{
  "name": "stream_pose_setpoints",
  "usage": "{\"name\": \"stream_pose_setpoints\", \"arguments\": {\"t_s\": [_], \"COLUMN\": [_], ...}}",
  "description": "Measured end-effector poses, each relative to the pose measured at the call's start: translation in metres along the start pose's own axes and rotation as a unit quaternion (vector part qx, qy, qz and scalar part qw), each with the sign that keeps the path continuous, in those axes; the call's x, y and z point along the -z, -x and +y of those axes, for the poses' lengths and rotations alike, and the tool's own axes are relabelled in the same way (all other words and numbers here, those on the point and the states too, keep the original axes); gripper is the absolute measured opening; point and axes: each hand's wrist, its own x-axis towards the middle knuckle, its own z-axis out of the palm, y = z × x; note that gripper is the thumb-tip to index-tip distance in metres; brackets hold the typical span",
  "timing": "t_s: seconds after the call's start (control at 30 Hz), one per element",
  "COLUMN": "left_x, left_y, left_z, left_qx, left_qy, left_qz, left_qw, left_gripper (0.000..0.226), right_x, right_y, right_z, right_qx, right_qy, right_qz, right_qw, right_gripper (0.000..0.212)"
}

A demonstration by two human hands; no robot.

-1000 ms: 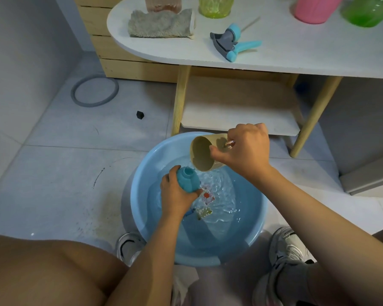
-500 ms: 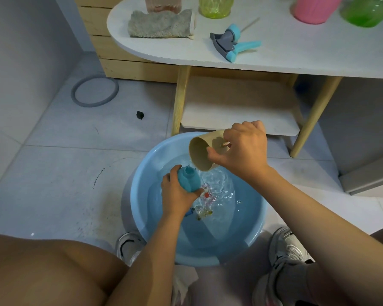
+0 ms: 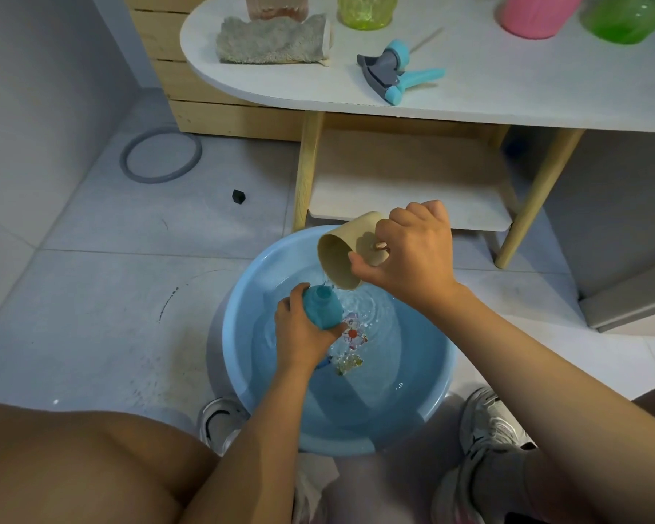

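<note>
A light blue basin (image 3: 243,323) holding water stands on the floor between my feet. My left hand (image 3: 303,334) grips a small teal bottle (image 3: 322,306) over the water, its open neck pointing up. My right hand (image 3: 409,255) holds a beige cup (image 3: 341,255) by its handle, tipped to the left just above the bottle. A thin stream of water falls from the cup's rim onto the bottle's neck. Coloured patterns show on the basin's bottom under rippling water.
A white oval table (image 3: 469,96) with wooden legs stands just beyond the basin. On it lie a grey cloth (image 3: 273,39), a teal spray head (image 3: 398,71) and pink, yellow-green and green containers. A grey ring (image 3: 161,155) and a small black object (image 3: 239,196) lie on the tiled floor.
My right hand has raised the cup and tipped it further, and water now pours from it onto the bottle. My left hand with the bottle stayed nearly still.
</note>
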Motion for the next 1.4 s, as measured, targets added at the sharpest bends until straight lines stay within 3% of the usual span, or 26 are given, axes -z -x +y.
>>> {"name": "stream_pose_setpoints", "arguments": {"t_s": [0.43, 1.4], "left_x": [-0.001, -0.007], "left_y": [0.0, -0.006], "left_z": [-0.001, -0.004], "left_qx": [0.006, 0.032], "left_qy": [0.008, 0.017], "left_qz": [-0.005, -0.01], "left_qw": [1.0, 0.999], "left_gripper": [0.091, 0.091], "right_x": [0.001, -0.006], "right_y": [0.0, 0.01], "right_z": [-0.002, -0.002], "right_qx": [0.071, 0.13], "right_qy": [-0.004, -0.079], "right_qz": [0.047, 0.052], "right_qw": [0.996, 0.987], "right_gripper": [0.041, 0.032]}}
